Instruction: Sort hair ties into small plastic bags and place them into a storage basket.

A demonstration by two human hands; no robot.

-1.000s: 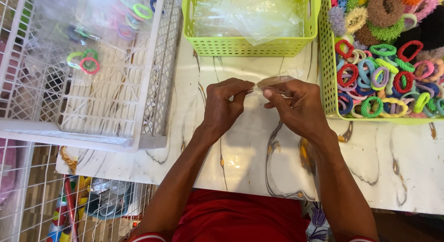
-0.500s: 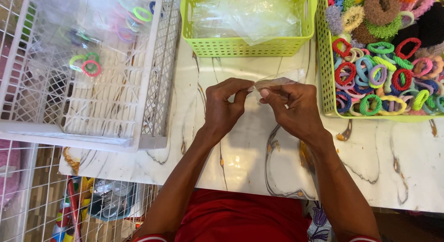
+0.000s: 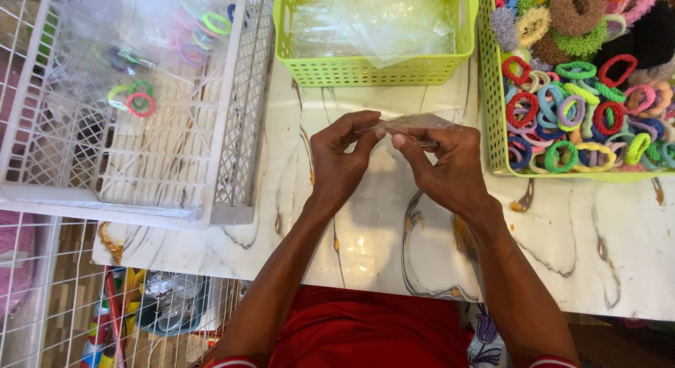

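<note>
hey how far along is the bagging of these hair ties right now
Done: a few filled clear bags of hair ties lie in the white wire basket. In hand: left hand and right hand pinch one small clear plastic bag, apparently empty. Left: a heap of colourful hair ties and spare clear bags in green baskets.

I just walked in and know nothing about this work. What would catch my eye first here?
Probably the green basket at the right, heaped with bright hair ties. At centre, the left hand and right hand pinch a small clear plastic bag above the marble-patterned table.
</note>
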